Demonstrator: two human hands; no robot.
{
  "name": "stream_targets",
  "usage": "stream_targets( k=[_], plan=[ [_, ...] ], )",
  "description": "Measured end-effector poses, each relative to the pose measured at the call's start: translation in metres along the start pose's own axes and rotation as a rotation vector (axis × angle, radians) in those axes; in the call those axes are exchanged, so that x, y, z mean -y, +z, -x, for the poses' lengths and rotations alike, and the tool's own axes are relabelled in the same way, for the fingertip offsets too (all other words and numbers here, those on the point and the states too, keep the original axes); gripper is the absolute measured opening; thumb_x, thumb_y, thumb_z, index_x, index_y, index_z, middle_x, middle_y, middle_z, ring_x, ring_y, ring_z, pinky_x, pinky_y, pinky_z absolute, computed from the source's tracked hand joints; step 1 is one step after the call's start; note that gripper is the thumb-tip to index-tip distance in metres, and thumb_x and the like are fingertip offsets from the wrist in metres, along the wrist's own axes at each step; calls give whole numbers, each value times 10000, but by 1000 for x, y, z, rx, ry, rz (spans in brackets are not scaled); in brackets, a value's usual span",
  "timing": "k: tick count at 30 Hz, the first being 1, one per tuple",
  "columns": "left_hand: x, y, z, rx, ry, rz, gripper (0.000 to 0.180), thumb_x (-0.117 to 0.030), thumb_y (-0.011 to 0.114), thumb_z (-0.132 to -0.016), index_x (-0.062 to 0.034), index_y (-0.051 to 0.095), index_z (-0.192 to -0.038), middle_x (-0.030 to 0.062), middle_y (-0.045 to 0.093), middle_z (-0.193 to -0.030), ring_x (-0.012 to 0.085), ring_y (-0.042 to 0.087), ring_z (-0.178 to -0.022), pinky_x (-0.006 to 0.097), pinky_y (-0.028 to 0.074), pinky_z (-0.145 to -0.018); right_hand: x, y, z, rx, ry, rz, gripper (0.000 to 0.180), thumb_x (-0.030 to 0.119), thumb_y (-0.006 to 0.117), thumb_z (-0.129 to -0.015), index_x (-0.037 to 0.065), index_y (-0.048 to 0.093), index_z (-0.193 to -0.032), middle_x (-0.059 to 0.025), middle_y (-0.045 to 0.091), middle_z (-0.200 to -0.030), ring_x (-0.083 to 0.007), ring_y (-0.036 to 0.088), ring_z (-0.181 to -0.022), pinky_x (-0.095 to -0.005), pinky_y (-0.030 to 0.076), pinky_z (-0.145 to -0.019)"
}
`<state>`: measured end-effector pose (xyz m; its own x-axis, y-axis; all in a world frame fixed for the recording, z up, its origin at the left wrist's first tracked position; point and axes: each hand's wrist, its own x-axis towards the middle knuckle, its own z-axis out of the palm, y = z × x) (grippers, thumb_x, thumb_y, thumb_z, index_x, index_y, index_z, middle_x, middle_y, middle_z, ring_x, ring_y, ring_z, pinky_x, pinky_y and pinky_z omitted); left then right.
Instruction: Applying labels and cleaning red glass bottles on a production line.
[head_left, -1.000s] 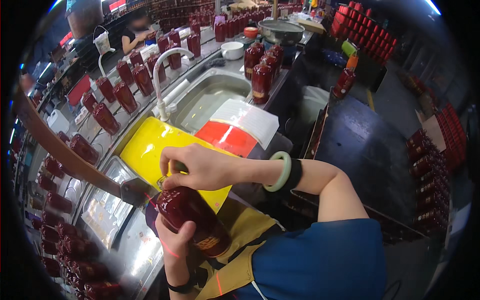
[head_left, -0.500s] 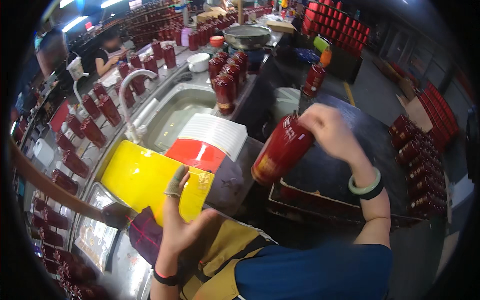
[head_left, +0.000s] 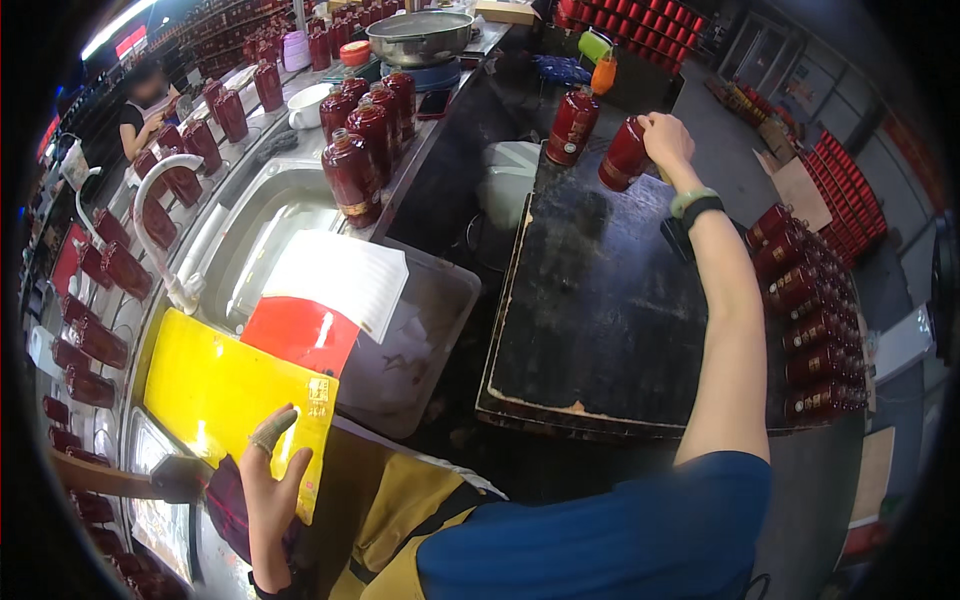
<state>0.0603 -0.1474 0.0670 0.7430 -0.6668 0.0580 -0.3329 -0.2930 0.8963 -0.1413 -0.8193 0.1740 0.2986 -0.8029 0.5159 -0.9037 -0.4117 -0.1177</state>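
My right hand point(head_left: 668, 138) is stretched out to 1 o'clock, fingers wrapped around the neck of a glossy dark-red ceramic bottle point(head_left: 626, 153). The bottle is tilted, with its base at or just above the far edge of the black worn wooden board point(head_left: 600, 310); I can't tell if it has touched down. One matching red bottle point(head_left: 571, 126) stands upright just beside it, at its 9 o'clock.

My left hand point(head_left: 268, 470) is at 7 o'clock, open and flat, holding nothing, fingertips against the lower edge of the yellow plastic sheet point(head_left: 215, 385).

Progress, as I judge it: early. Only two bottles are at the board and the rest of it is bare. Many still wait: a cluster on the steel counter point(head_left: 362, 140) by the sink at 11 o'clock, plus rows along the left bench point(head_left: 100, 290). A packed row of red bottles point(head_left: 815, 320) lies at the board's 3 o'clock side; done or queued, I can't say.
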Motion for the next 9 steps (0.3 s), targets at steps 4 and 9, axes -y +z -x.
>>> stream_targets(
  k=[4,9],
  plan=[
    [2,2,-8,-16,-28,-65,469,53,707,-811,41,635,-1274,198,642,-1345,306,570,-1317,396,380,-1157,-5,43,-47,48,-19,72,385,442,557,-1002,124,766,-1064,-151,739,-1118,-380,688,-1089,-517,560,-872],
    [9,7,0,-87,-120,4,470,38,708,-825,28,634,-1289,177,633,-1370,311,566,-1321,395,371,-1167,23,97,-83,97,13,93,372,459,542,-995,191,777,-1103,-127,711,-1234,-362,679,-1135,-512,537,-948]
  ],
)
